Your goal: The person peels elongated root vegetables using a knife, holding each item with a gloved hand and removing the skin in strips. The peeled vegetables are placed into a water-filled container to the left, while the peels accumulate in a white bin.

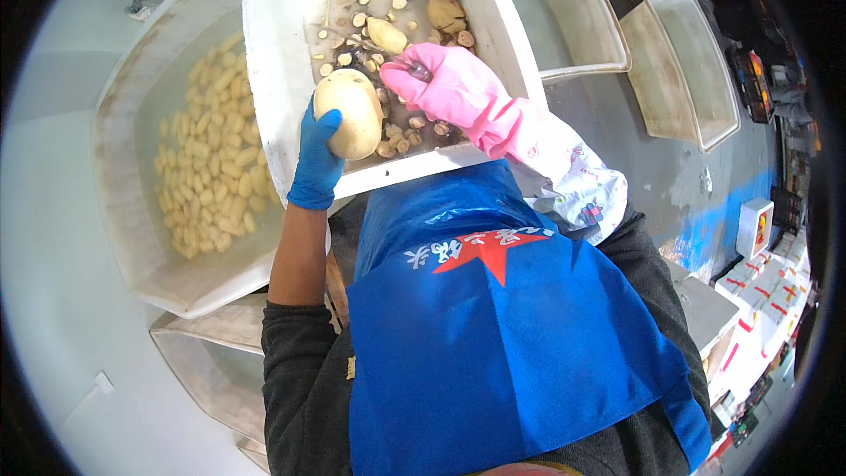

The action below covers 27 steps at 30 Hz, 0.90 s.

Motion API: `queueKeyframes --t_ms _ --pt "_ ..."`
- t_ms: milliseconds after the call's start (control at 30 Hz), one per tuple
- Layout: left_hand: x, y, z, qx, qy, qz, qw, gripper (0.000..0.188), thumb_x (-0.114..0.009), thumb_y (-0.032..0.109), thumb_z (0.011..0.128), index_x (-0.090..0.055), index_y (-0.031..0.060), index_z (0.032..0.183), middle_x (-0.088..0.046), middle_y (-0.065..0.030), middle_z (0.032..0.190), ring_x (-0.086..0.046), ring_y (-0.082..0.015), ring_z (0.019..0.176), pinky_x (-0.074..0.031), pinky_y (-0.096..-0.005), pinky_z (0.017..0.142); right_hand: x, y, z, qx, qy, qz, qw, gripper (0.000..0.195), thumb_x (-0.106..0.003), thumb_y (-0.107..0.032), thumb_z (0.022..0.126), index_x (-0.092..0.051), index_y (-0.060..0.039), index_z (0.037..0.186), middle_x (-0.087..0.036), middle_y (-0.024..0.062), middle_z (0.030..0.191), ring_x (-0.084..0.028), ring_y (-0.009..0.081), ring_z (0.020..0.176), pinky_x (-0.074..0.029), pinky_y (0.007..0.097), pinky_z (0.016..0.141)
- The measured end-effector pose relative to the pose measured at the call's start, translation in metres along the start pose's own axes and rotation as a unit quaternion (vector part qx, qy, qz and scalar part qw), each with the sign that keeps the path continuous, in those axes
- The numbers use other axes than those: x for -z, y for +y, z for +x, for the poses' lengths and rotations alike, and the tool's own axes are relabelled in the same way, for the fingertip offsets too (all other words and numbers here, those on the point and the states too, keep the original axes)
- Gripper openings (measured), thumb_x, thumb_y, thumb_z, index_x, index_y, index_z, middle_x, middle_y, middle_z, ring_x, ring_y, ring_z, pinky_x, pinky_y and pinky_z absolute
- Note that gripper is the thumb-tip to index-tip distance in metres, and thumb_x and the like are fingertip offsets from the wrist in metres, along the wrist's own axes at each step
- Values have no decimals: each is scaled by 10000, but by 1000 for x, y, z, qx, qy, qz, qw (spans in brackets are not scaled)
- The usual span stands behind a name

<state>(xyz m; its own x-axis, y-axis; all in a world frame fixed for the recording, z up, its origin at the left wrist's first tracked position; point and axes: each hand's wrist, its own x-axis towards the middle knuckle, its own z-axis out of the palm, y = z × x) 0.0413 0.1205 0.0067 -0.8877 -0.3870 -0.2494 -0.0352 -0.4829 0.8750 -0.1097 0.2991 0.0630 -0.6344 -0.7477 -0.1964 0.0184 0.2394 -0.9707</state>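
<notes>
My left hand [316, 155], in a blue glove, grips a large pale peeled root segment [350, 112], which looks like lotus root, with the thumb along its near side. Just to the right, my right hand [449, 82] wears a long pink rubber glove and is closed around a small tool [419, 71]. Only a dark, shiny end of that tool shows; the rest is hidden by the fingers. Both hands are over a white foam box [281, 33]. Inside it lie cut root ends [400, 142], a smaller pale root piece [386, 36] and whole roots with hairy joints [446, 13].
At the left, a big pale tub [132, 238] holds many pale root segments [218, 158] under cloudy water. Another tub [568, 6] and a smaller bin [674, 73] stand to the right. White foam boxes [760, 291] are stacked farther right. A blue apron [456, 357] covers my lap.
</notes>
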Motion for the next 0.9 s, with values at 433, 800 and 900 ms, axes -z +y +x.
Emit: queueKeyframes --t_ms 433,800,900 --pt "4 -20 -14 136 -61 -279 949 749 -651 453 881 -411 47 1463 -506 -183 1441 -534 -354 1295 -450 -519 1084 7 -20 2 17 -226 127 966 413 -655 -242 943 -633 -54 1310 -649 4 792 -541 59 577 -465 222 570" --pt "51 -20 -19 82 -74 -182 977 790 -719 370 817 -423 -24 1435 -542 -213 1387 -561 -349 1262 -467 -486 1072 9 9 58 -19 -61 -424 904 329 -662 -350 916 -710 -57 1058 -727 132 880 -705 303 752 -558 384 705" --pt "115 24 -33 -67 136 -127 980 861 -664 465 843 -342 2 1494 -456 -223 1466 -491 -382 1324 -422 -513 1106 27 38 50 -88 -1 -467 880 212 -640 -230 871 -692 -95 1027 -694 184 956 -678 378 912 -548 467 783"
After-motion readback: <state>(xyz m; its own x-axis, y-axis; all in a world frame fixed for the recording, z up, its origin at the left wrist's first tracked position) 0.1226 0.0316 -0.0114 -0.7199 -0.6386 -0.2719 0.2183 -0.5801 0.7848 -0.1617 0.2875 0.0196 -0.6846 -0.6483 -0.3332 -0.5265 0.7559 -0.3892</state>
